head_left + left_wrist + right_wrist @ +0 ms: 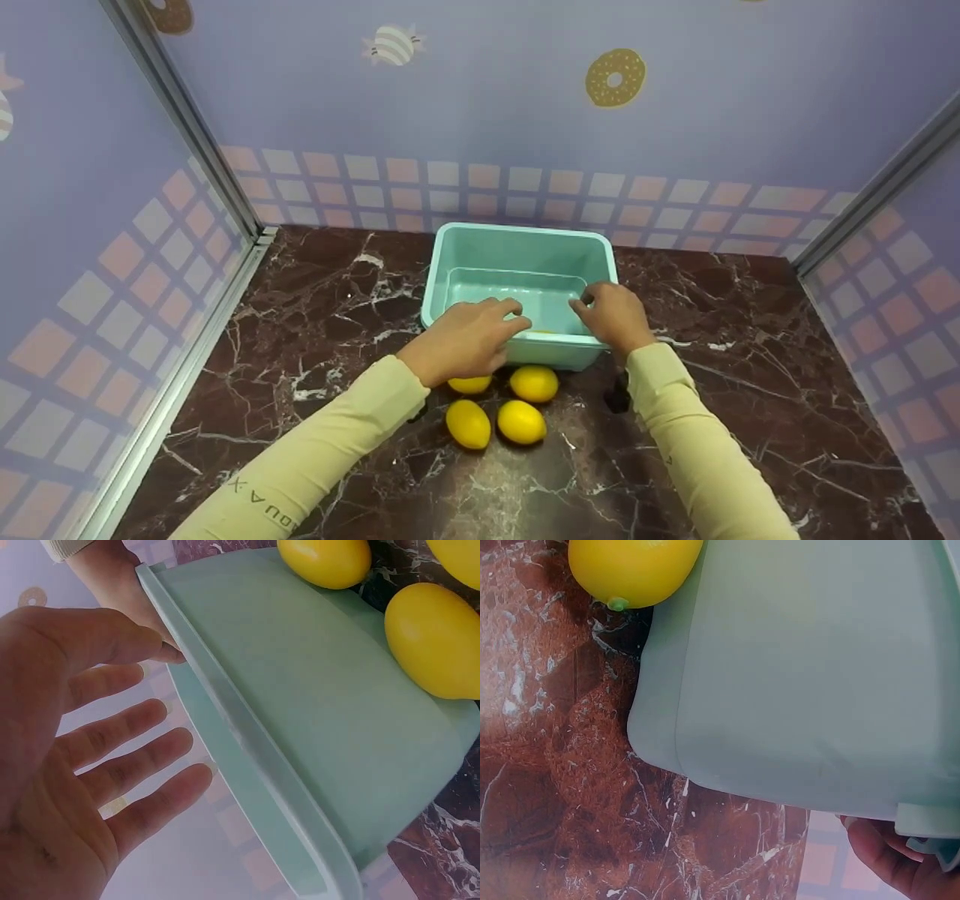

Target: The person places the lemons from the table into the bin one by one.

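A light green plastic bin stands on the dark marble tabletop. My left hand is over its front rim, and in the left wrist view its fingers are spread and hold nothing. My right hand grips the rim at the bin's right front corner. In the right wrist view, fingers of that hand curl below the rim. Several yellow lemons, one of them this lemon, lie before the bin. My left hand partly covers another lemon. A yellow sliver shows inside the bin, behind the front rim.
A purple patterned wall rises behind the bin, with side panels at left and right. Metal posts stand at the corners. The marble tabletop extends on both sides of the bin.
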`<state>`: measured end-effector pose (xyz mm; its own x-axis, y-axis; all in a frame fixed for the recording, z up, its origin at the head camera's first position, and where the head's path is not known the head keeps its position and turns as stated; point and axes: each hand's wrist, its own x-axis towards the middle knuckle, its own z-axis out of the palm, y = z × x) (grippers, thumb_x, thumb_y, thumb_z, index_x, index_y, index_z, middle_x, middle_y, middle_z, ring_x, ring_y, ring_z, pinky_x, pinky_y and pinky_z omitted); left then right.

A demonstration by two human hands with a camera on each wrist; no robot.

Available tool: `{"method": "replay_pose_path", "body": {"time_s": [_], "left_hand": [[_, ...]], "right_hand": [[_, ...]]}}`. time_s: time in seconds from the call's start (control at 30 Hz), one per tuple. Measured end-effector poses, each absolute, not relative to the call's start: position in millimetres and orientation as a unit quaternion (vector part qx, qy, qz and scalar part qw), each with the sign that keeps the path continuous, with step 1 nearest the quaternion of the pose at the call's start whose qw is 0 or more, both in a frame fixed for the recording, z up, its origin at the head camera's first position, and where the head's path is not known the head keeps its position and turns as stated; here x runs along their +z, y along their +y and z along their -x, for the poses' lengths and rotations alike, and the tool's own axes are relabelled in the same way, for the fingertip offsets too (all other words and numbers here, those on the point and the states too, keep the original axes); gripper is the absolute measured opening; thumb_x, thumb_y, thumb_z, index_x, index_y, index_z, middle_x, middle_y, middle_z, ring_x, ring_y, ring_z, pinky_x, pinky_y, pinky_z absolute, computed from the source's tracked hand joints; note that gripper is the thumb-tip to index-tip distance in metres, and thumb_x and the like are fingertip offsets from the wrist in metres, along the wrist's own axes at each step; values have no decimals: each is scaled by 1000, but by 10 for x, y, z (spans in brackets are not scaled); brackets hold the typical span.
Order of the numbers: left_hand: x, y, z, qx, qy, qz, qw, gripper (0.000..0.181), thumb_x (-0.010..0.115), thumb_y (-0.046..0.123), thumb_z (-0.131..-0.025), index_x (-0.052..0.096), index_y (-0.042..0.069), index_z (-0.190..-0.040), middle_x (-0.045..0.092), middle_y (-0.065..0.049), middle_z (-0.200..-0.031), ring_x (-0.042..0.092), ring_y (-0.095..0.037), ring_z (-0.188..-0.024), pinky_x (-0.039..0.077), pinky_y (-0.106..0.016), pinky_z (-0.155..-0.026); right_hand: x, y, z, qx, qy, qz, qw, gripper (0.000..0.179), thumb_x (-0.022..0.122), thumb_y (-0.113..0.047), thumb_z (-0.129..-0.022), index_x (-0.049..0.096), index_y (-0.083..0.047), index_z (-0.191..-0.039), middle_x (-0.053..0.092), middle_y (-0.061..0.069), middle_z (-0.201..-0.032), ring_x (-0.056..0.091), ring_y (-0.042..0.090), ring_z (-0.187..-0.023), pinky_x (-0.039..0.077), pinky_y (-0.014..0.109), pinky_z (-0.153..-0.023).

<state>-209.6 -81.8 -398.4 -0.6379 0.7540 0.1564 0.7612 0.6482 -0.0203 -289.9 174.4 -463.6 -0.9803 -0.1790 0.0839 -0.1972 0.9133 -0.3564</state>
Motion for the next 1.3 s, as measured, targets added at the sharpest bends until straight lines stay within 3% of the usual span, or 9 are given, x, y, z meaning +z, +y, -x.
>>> {"method": "replay_pose_path", "body": {"time_s": [0.7,1.0,1.17,1.3], "left_hand": [[-4060,-990,1962,-39,-908,410,74,40,63,15,-81,61,17,-121,60,-6,-123,61,-22,-93,54,-38,-65],[-4077,-1004,1898,-32,-910,410,56,41,63,15,-84,60,18,-125,59,-6,-126,61,-22,-98,55,-37,-72],[-4098,-1009,1867,-27,-907,415,74,39,62,14,-84,60,18,-122,60,-6,-125,62,-21,-99,55,-36,-73],[-4108,-1008,1839,-24,-900,425,95,34,63,13,-82,60,16,-116,61,-5,-119,62,-19,-88,54,-34,-65]], "right_hand": [[-4633,1752,2897,190,-977,-98,20,36,62,-36,-92,72,-3,-96,72,17,-99,66,34,-88,50,51,-80],[-4624,1752,2893,192,-976,-99,14,36,61,-36,-93,72,-2,-98,72,17,-100,66,35,-89,50,52,-80],[-4631,1753,2899,191,-977,-98,18,36,62,-36,-92,72,-2,-97,72,17,-100,66,35,-89,50,52,-81],[-4632,1754,2899,188,-977,-97,17,36,62,-36,-92,72,-2,-98,72,17,-100,66,35,-90,50,52,-82]]}}
